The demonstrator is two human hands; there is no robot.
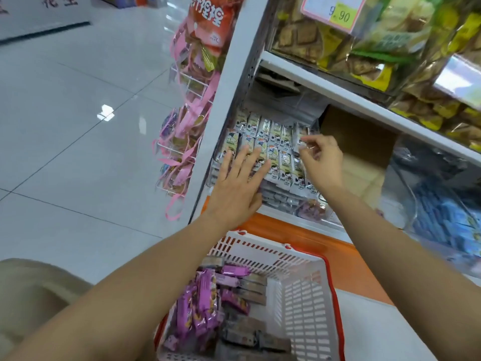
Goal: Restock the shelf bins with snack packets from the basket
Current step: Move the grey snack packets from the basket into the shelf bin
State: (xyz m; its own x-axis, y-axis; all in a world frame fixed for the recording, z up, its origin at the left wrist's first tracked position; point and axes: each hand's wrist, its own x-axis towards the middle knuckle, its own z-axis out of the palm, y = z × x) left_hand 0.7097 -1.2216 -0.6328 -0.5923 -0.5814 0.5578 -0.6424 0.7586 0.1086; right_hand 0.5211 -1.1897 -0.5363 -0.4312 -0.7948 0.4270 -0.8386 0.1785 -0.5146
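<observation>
Two hands [235, 190], one basket [302, 303] (packets [274, 152] beyond counting)

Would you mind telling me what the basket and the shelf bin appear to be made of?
The basket looks like moulded white plastic, matte, given its slotted walls and red rim. The shelf bin seems clear glossy plastic, perhaps acrylic: packets show through its front.

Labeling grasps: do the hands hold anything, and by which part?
Right hand pinches one packet near its lower end, at the right of the bin. Left hand holds nothing; its straight fingers rest flat on the other packets.
</observation>
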